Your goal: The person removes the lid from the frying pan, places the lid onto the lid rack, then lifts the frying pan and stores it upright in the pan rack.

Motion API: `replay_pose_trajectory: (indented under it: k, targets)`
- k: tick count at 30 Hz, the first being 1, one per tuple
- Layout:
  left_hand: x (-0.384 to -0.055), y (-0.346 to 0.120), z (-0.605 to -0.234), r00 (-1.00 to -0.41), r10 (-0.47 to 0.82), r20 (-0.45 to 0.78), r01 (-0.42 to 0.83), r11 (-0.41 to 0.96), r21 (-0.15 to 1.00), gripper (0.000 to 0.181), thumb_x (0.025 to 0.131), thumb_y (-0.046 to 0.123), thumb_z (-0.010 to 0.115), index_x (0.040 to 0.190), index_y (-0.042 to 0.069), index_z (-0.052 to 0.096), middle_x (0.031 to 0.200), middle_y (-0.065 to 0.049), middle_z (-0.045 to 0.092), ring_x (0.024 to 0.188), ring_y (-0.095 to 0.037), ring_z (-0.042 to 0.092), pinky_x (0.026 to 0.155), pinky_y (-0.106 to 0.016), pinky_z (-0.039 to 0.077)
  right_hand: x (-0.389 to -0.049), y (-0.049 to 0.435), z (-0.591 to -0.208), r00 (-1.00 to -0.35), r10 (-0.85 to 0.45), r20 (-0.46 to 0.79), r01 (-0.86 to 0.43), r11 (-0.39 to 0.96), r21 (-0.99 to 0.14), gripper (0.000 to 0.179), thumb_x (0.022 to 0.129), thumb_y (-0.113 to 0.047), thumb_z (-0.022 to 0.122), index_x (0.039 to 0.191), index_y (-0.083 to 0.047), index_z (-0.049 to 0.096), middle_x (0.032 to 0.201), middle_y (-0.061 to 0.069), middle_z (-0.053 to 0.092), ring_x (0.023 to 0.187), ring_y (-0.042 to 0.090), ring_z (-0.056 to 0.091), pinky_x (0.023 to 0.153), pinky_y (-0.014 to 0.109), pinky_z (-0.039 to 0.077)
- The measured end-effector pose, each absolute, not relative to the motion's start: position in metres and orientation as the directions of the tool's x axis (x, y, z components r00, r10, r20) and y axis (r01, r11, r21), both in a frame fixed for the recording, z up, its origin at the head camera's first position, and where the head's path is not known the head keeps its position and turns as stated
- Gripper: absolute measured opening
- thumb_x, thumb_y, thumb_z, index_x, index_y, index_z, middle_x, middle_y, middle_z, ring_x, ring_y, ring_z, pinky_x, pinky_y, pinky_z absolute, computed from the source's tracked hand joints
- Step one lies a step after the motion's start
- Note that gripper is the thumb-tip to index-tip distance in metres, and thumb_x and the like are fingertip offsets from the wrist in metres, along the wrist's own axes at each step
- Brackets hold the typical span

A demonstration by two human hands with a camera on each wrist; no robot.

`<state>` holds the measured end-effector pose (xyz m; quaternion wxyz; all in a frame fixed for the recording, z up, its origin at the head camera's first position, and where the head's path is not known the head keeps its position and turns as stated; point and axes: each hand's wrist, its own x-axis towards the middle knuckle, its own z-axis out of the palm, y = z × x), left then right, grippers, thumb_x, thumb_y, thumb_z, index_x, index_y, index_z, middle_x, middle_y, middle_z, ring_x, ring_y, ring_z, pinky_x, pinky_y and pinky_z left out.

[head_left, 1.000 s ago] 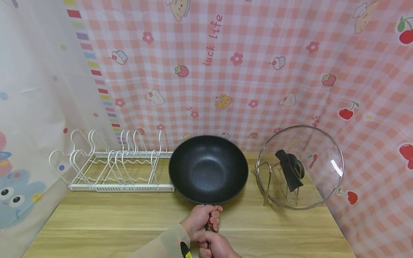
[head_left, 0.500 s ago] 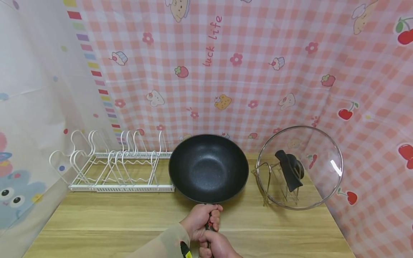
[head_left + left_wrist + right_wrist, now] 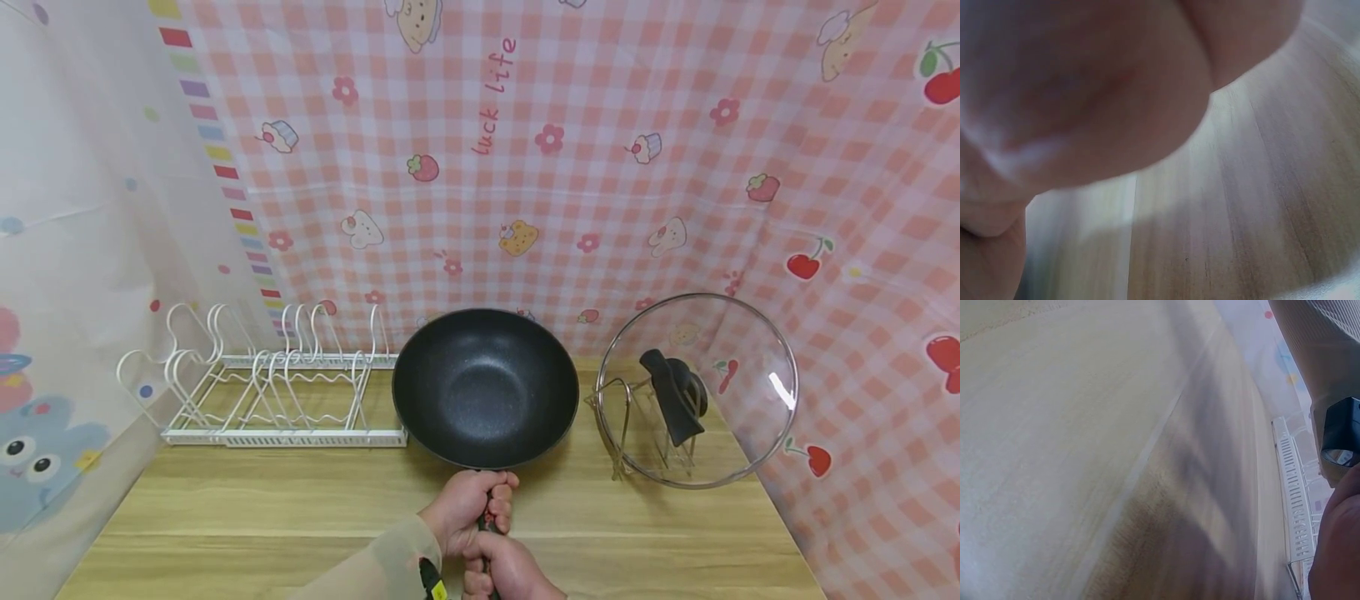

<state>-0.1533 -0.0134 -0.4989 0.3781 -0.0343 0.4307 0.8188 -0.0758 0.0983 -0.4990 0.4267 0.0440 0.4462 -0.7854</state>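
Observation:
A black wok (image 3: 483, 400) faces the head camera with its dark, speckled inside showing. My left hand (image 3: 459, 507) grips the handle (image 3: 487, 523) close to the wok's rim, fingers curled around it. Just below, my right hand (image 3: 512, 568) holds the handle's lower end, its thumb near the left hand's wrist. The head view does not show whether the wok's base touches the table. In the left wrist view, the blurred hand (image 3: 1085, 100) fills the upper left. Only an edge of a hand (image 3: 1340, 544) enters the right wrist view.
A white wire rack (image 3: 285, 437) with upright loops stands left of the wok, close to its rim. On the right, a glass lid (image 3: 738, 333) with a black knob leans in a small metal stand (image 3: 624, 417). Checked cloth (image 3: 480, 192) hangs behind the wooden table (image 3: 262, 517).
The wok has shifted slightly upward in the head view, away from the front edge, with both hands still on its handle. Rack and lid stay where they were.

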Motion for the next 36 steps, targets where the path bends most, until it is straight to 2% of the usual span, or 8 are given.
replay_pose_trajectory:
  k: [17, 26, 36]
  targets:
    - [-0.154, -0.013, -0.492, -0.719, 0.588, -0.371, -0.633, -0.335, 0.698, 0.013, 0.107, 0.011, 0.037, 0.100, 0.012, 0.049, 0.064, 0.013, 0.035, 0.050, 0.000, 0.041, 0.051, -0.014, 0.041, -0.076, 0.099, -0.492, -0.629, -0.641, -0.440, 0.715, -0.253, -0.652, 0.033, 0.096, -0.019, 0.040, 0.063, -0.025, 0.038, 0.055, -0.014, 0.035, 0.052, 0.002, 0.031, 0.053, 0.015, 0.024]
    - [-0.154, -0.013, -0.486, -0.715, 0.589, -0.376, -0.642, -0.340, 0.687, 0.015, 0.108, 0.011, 0.036, 0.101, 0.012, 0.050, 0.064, 0.013, 0.036, 0.050, 0.002, 0.039, 0.051, -0.013, 0.042, -0.077, 0.101, -0.488, -0.621, -0.668, -0.411, 0.701, -0.239, -0.672, 0.037, 0.096, -0.019, 0.038, 0.060, -0.026, 0.036, 0.053, -0.014, 0.032, 0.052, 0.004, 0.026, 0.053, 0.015, 0.025]
    - [-0.154, -0.014, -0.482, -0.725, 0.587, -0.361, -0.627, -0.344, 0.699, 0.015, 0.108, 0.012, 0.036, 0.101, 0.011, 0.050, 0.065, 0.013, 0.037, 0.051, 0.002, 0.039, 0.051, -0.013, 0.042, -0.077, 0.100, -0.483, -0.633, -0.664, -0.399, 0.688, -0.246, -0.683, 0.034, 0.096, -0.018, 0.038, 0.063, -0.025, 0.035, 0.054, -0.014, 0.033, 0.052, 0.004, 0.029, 0.054, 0.015, 0.027]
